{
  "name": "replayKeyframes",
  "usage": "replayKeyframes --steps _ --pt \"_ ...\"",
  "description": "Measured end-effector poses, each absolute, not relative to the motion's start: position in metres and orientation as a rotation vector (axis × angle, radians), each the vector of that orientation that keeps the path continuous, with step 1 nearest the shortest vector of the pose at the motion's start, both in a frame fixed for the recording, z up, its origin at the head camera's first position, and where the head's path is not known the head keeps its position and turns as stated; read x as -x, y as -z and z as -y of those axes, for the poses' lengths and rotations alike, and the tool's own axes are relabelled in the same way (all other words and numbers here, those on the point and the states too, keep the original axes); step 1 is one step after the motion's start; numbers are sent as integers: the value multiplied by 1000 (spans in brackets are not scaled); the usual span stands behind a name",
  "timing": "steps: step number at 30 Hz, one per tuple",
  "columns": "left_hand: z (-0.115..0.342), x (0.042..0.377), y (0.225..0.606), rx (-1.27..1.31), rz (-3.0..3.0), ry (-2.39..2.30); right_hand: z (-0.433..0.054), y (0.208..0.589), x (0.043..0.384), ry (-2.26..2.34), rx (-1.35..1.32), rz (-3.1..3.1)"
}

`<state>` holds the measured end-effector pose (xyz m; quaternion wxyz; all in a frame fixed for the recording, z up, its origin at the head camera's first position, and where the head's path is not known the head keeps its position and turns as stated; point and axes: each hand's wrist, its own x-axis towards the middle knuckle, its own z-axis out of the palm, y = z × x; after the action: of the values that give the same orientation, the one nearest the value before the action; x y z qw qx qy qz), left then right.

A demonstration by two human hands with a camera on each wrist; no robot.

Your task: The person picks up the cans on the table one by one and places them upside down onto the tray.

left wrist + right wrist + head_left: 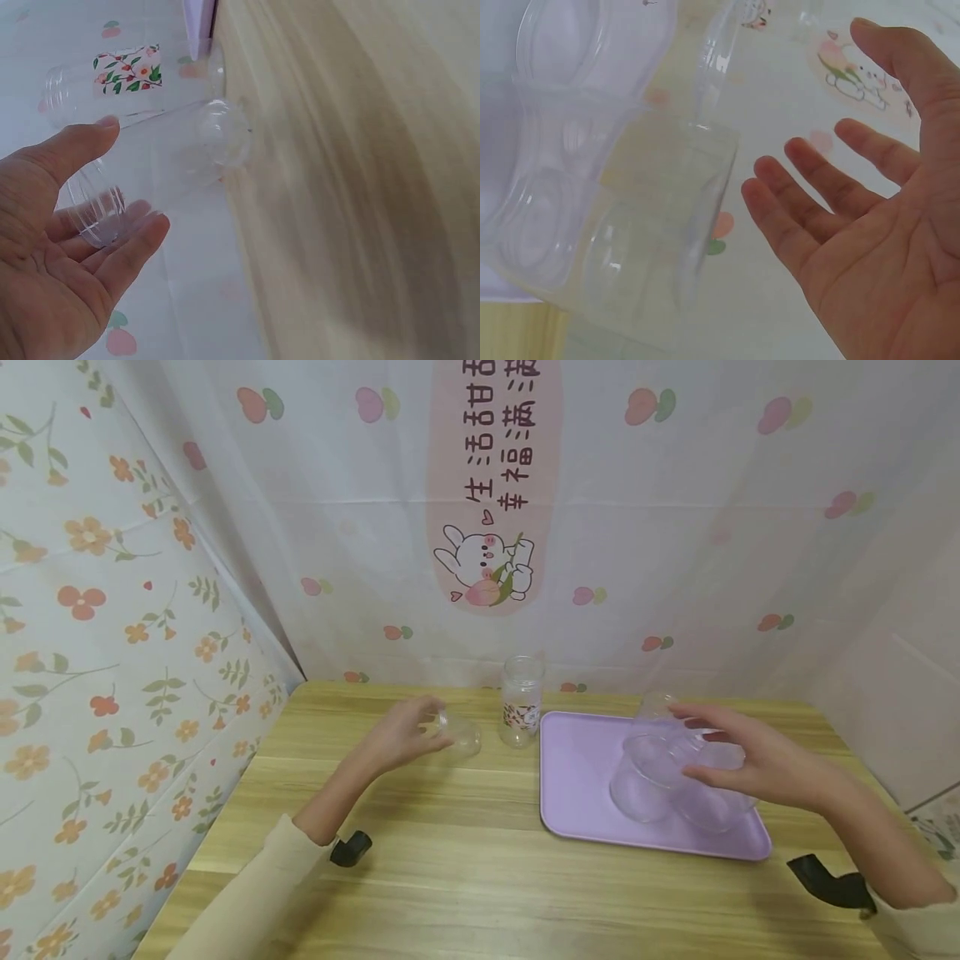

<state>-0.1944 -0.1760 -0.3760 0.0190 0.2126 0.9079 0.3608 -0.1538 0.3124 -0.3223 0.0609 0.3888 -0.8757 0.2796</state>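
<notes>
My left hand (408,731) is curled around the threaded mouth end of a clear plastic jar (176,154), thumb on one side and fingers on the other. This jar leans, its mouth toward the palm and its rounded base low by the wood. Just right of it stands a second clear jar (522,714) with a flower-printed label. Over on the other side my right hand (757,760) hovers above clear containers (641,785) on a lilac tray (577,760). Its fingers (817,195) are spread and loosely bent, holding nothing. Overlapping transparent walls blur the containers' outlines.
A wood-grain table (450,877) carries everything. Behind it hangs a white curtain (337,543) with heart prints and a rabbit drawing; a floral cloth (97,693) hangs on the left. The tray's raised rim lies close beside the labelled jar.
</notes>
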Motion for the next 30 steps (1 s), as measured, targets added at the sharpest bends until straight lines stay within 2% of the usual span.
replayKeyframes --steps 10,30 --pt "193 180 393 -524 -2738 -1368 -313 329 148 -972 -1126 2583" --pt "219 168 416 -454 -2531 -1799 -325 342 145 -1235 -998 2498"
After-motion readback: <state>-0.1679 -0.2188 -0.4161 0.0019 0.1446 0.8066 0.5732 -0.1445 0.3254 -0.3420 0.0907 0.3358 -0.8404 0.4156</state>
